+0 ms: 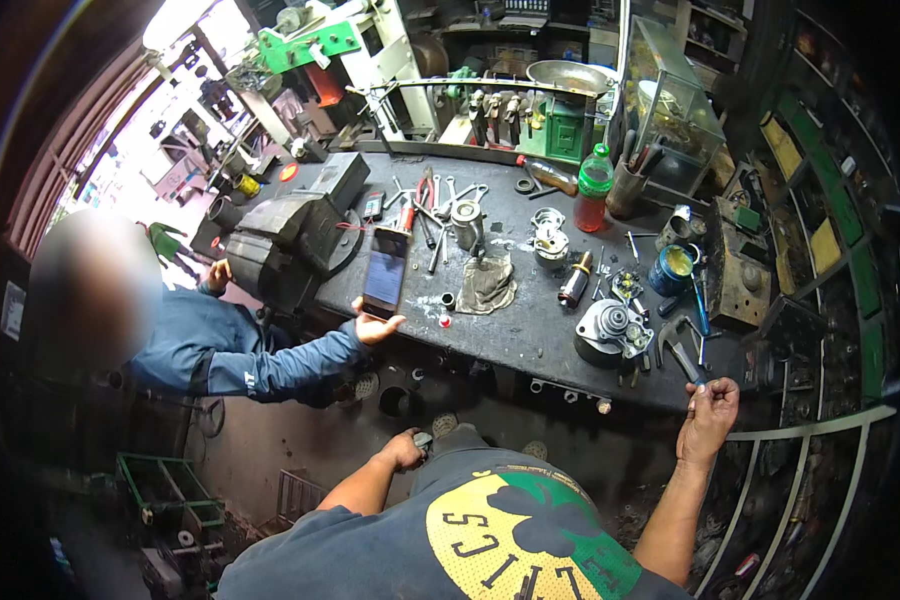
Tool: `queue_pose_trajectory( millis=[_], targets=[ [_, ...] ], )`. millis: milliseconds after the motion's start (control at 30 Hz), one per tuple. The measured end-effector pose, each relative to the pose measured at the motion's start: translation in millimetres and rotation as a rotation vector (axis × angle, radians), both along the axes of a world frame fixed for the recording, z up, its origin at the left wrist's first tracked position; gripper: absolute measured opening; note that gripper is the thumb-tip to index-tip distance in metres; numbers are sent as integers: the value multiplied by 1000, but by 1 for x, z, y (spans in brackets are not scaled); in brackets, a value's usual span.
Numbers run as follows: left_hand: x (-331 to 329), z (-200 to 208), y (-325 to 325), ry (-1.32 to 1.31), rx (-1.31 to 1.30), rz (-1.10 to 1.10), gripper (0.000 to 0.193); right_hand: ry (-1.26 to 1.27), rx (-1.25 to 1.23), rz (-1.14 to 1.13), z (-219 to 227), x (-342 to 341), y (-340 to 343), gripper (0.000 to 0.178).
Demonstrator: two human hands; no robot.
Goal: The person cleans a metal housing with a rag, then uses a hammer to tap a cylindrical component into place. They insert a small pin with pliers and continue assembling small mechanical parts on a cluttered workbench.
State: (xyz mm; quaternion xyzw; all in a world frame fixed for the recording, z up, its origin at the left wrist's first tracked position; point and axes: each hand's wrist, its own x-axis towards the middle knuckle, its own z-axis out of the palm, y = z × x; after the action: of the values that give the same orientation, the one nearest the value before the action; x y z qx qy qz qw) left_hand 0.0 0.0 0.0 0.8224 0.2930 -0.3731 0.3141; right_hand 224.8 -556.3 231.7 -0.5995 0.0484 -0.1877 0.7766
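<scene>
My left hand (404, 451) is low in front of the bench, fingers closed around a small grey-green thing (423, 440), possibly cloth; its kind is unclear. At the bench's right front edge, my right hand (709, 420) pinches the end of a dark metal tool with a curved head (681, 352). This tool reaches over the bench top, beside a long blue-handled tool (701, 303). Left of it sits a round metal machine part (613, 322) with a stepped hub. A dark cylindrical part with a copper-coloured section (575, 281) lies behind that.
At left, another person's hand (375, 326) holds a phone (385, 270) over the bench (370, 345). A large vise (285, 235) stands beside it. Wrenches (460, 190), a rag (487, 285), a metal housing (549, 238), a red-liquid bottle (593, 190) and a blue can (670, 268) occupy the bench.
</scene>
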Motion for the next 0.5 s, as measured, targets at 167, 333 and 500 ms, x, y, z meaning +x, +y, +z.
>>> queue_pose_trajectory(
  millis=[167, 333, 500],
  targets=[
    [-9, 5, -39, 84, -71, 1, 86, -52, 69, 0, 21, 17, -23, 25],
    [-56, -18, 20, 15, 132, -22, 86, -68, 536, 147, 20, 31, -9, 31],
    [-42, -14, -28, -18, 112, -15, 88, -119, 801, 328, 30, 46, -15, 26]
  ],
)
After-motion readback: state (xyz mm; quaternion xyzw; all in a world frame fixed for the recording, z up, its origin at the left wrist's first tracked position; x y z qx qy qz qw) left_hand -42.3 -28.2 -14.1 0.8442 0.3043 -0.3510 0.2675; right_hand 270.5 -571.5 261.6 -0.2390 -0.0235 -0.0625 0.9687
